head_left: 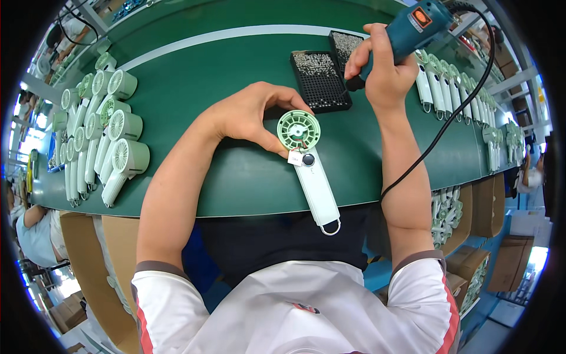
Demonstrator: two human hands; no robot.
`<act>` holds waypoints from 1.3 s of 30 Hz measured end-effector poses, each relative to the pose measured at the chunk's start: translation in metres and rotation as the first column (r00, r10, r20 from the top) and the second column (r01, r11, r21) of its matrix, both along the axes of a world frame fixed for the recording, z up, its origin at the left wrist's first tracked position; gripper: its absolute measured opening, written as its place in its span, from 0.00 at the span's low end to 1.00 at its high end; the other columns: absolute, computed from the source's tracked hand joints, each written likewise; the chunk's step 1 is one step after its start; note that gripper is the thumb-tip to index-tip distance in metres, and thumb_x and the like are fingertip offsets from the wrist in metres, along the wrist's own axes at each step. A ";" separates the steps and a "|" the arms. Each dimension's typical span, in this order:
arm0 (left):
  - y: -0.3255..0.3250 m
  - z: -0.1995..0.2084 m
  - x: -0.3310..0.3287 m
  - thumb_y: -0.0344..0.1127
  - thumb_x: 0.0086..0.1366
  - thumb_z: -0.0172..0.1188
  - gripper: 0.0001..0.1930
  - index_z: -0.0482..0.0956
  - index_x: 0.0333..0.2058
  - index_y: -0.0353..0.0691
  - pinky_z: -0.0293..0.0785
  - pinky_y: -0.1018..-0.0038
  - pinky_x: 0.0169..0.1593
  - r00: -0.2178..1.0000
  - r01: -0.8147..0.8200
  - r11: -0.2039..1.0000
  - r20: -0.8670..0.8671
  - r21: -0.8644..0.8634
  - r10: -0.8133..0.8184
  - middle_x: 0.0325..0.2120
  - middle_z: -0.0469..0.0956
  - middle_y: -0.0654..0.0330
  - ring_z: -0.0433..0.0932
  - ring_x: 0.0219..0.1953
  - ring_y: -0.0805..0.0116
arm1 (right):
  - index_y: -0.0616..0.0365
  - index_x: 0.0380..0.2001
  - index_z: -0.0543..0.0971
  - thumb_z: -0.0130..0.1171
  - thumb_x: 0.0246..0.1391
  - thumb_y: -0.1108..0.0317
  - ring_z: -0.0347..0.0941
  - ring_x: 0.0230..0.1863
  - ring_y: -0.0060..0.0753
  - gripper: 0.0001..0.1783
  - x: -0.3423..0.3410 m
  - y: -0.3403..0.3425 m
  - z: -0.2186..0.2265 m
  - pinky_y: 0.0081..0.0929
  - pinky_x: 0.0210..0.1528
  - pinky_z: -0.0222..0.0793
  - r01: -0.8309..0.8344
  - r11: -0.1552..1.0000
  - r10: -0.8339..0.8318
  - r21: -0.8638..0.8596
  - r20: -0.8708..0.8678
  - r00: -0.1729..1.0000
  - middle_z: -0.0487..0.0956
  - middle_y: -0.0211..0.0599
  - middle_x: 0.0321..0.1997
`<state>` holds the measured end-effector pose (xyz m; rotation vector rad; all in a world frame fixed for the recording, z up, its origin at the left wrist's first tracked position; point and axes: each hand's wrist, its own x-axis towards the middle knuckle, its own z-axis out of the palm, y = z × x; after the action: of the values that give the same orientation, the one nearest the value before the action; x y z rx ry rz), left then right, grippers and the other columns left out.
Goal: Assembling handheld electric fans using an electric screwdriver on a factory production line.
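Observation:
My left hand (257, 115) grips the round green head of a white handheld fan (312, 177) between thumb and fingers. The fan lies on the green bench with its handle toward me, its wrist loop hanging past the front edge. Inside the uncovered head, small wires and a hub show; a white tag sits beside the round dark button. Up to the right, my right hand (386, 74) is wrapped round a blue corded electric screwdriver (413, 29). Its tip points down-left near a black screw tray (321, 82), apart from the fan.
A second black tray (346, 44) holds more small screws. Assembled fans (121, 127) stand grouped at the left, and a row of fan bodies (445, 85) lies at the right. The black cord (451, 118) crosses my right forearm. Cardboard boxes (88, 265) stand below the bench.

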<state>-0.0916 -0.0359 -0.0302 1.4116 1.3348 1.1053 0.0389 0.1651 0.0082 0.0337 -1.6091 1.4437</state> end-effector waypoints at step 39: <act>0.001 -0.003 -0.002 0.27 0.39 0.83 0.35 0.80 0.50 0.31 0.72 0.69 0.63 0.999 0.033 0.997 -0.033 0.077 -0.030 0.48 0.84 0.54 0.82 0.51 0.67 | 0.65 0.44 0.76 0.48 0.71 0.59 0.66 0.16 0.30 0.18 0.017 -0.010 0.020 0.34 0.17 0.67 -0.126 0.986 0.116 -0.112 -0.094 0.989 0.69 0.34 0.18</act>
<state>-0.0932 -0.0348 -0.0332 1.5072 1.3001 1.1286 0.0555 0.1548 0.0284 0.1266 -1.4698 1.6066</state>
